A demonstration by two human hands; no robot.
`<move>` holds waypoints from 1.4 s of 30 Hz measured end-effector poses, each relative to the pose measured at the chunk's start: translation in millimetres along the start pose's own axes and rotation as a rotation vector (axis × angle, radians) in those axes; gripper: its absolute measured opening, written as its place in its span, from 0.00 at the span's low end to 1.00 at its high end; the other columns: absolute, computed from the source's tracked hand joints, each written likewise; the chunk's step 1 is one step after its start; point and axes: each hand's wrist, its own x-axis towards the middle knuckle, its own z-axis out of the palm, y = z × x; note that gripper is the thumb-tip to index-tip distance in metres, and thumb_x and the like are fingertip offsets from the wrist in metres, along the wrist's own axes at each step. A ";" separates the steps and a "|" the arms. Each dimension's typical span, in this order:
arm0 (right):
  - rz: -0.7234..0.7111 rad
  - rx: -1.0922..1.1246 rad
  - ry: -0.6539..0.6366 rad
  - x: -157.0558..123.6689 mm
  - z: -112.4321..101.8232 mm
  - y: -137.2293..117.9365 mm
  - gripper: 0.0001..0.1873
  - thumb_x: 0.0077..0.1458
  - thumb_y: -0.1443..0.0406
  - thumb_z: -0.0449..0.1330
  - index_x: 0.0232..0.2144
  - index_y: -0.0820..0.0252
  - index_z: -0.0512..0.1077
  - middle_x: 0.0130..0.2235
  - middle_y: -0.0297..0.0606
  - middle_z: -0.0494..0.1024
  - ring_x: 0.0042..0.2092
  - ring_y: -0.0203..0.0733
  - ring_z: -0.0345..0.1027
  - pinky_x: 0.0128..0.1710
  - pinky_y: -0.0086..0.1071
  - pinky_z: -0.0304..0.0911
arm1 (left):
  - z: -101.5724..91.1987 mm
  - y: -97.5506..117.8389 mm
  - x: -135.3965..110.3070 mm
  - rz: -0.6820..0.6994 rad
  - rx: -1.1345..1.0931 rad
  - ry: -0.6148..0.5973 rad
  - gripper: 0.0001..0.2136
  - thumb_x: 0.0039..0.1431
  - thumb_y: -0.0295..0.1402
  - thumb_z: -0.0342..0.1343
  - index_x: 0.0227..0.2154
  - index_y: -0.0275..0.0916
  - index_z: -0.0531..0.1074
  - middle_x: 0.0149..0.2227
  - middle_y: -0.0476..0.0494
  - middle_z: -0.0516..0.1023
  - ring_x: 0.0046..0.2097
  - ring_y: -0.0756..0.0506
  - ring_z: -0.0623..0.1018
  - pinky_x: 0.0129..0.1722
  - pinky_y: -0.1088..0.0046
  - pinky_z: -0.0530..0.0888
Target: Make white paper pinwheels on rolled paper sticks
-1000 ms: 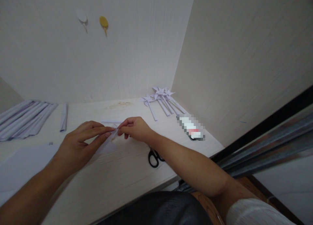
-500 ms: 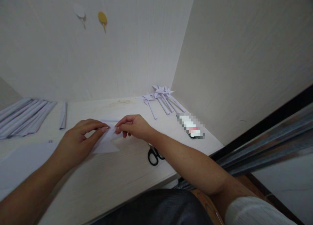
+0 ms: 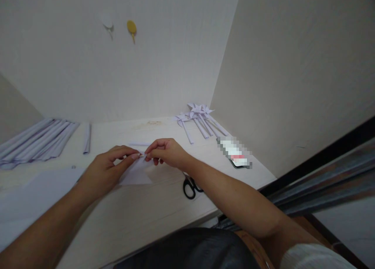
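My left hand (image 3: 109, 165) is closed in a pinch on a white cut piece of paper (image 3: 136, 176), whose flat, pointed flap spreads below the fingers. From the other side my right hand (image 3: 167, 152) pinches the same paper with thumb and index finger, the other fingers curled. A small, thin yellowish piece (image 3: 141, 155) shows between the two sets of fingertips; its kind cannot be made out. Just behind the hands lies a thin paper tube (image 3: 139, 144). Black-handled scissors (image 3: 189, 188) rest beneath my right forearm, their blades mostly hidden.
Several rolled paper tubes (image 3: 43, 140) lie at the left, with a single tube (image 3: 87, 138) beside them. White sheets (image 3: 43, 193) are under my left forearm. Paper pinwheels (image 3: 199, 113) on sticks and a phone (image 3: 236, 154) lie at right. Walls enclose the table (image 3: 131, 218) behind and right.
The view has shifted, so everything sits slightly further right. My hands keep their pinches close together, and the small yellowish piece now shows between the fingertips.
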 end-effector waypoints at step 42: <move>-0.150 -0.042 -0.051 2.4 -0.6 12.0 0.08 0.44 0.65 0.69 0.30 0.59 0.77 0.28 0.36 0.83 0.19 0.29 0.60 0.19 0.26 0.51 | 2.3 0.2 -2.8 -0.212 -0.529 0.016 0.08 0.49 0.38 0.66 0.27 0.38 0.82 0.29 0.46 0.83 0.32 0.47 0.77 0.37 0.70 0.71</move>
